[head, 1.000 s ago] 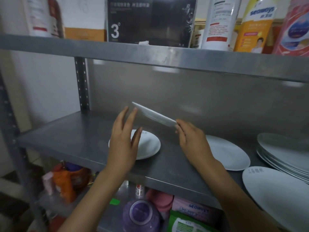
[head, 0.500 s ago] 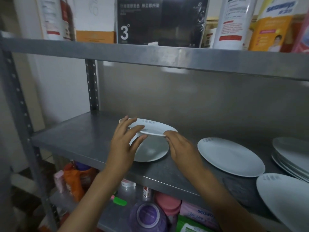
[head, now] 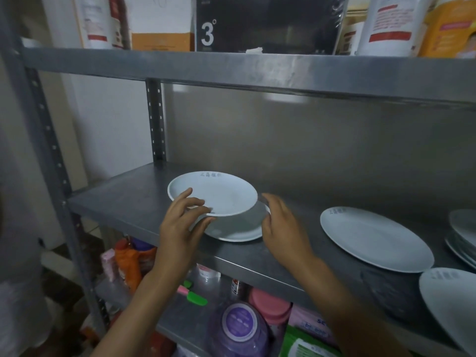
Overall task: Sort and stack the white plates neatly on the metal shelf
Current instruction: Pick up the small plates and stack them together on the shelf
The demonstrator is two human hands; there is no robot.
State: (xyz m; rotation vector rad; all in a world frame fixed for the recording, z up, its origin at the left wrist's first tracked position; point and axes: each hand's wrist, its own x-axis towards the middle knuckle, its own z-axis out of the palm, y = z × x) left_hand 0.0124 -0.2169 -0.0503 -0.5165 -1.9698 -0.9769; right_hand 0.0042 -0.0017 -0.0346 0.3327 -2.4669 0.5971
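My left hand (head: 180, 225) pinches the near-left rim of a small white plate (head: 219, 194), thumb on top and fingers beneath. That plate hangs slightly tilted just above a second small white plate (head: 239, 230), which lies flat on the metal shelf (head: 123, 199). My right hand (head: 283, 228) sits at the right edge of the two plates with loosely curled fingers; it does not appear to grip either one. Part of the lower plate is hidden under the held one.
A large white plate (head: 373, 238) lies flat to the right. Further right are a stack of plates (head: 463, 233) and another plate (head: 453, 302) at the front corner. The upper shelf (head: 257, 70) carries boxes and bottles. Bottles and packets fill the level below.
The held plate came down from a steep tilt to nearly level over the lower plate. My left hand took hold of its rim and my right hand's grip loosened.
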